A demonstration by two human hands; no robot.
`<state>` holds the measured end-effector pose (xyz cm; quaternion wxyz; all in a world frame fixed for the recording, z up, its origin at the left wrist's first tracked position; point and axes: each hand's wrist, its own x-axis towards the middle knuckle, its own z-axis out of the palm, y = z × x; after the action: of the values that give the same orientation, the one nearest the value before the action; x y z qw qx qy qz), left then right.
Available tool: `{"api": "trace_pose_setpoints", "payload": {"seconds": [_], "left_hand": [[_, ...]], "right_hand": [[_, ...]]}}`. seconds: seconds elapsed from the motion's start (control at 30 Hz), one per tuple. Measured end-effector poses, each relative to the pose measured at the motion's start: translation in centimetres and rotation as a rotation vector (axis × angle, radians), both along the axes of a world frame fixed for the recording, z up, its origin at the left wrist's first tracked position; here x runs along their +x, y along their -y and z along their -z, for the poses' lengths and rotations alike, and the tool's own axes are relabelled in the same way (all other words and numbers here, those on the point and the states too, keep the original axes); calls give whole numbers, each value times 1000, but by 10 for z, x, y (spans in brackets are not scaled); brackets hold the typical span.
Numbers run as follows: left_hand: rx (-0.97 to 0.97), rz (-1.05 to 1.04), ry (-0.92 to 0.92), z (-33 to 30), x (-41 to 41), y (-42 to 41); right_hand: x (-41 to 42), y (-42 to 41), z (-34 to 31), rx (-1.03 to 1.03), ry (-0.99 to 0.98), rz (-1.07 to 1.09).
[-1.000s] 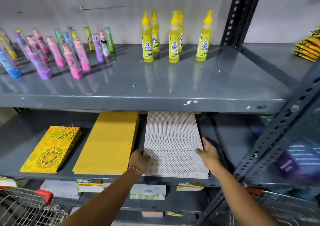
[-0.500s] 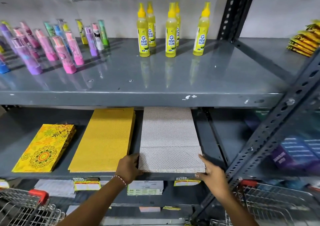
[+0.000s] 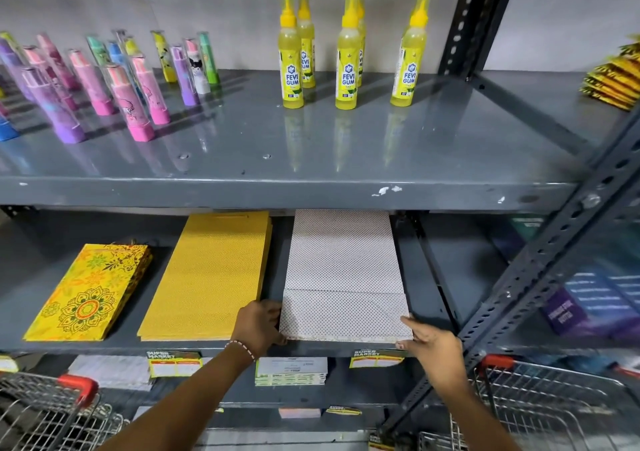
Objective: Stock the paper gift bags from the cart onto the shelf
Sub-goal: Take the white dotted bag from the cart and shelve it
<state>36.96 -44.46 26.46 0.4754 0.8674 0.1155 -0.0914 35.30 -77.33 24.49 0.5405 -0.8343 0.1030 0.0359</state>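
Grey metal shelf [image 3: 424, 295]: white dotted paper gift-bag stack [image 3: 343, 277] pinched at front corners by left hand [image 3: 258, 326], right hand [image 3: 433, 345]. Squaring, seemingly; next, release.

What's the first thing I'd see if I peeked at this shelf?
Probably the bright yellow glue bottles standing on the top shelf, with pink and purple tubes to their left. Below, the left hand and right hand hold a stack of white dotted bags, beside yellow bags.
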Motion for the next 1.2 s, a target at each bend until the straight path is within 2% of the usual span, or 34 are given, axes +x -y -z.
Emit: {"api": "trace_pose_setpoints", "payload": {"seconds": [0.4, 0.53, 0.8, 1.2], "left_hand": [[-103, -86, -22, 3, -3, -1], [7, -40, 6, -8, -4, 4], [-76, -61, -12, -3, -6, 1], [-57, -44, 4, 0, -9, -1]], "right_hand": [[1, -2, -3, -28, 4, 6], [0, -4, -8, -41, 2, 5], [-1, -6, -13, -110, -8, 7], [-4, -7, -15, -119, -47, 7]]}}
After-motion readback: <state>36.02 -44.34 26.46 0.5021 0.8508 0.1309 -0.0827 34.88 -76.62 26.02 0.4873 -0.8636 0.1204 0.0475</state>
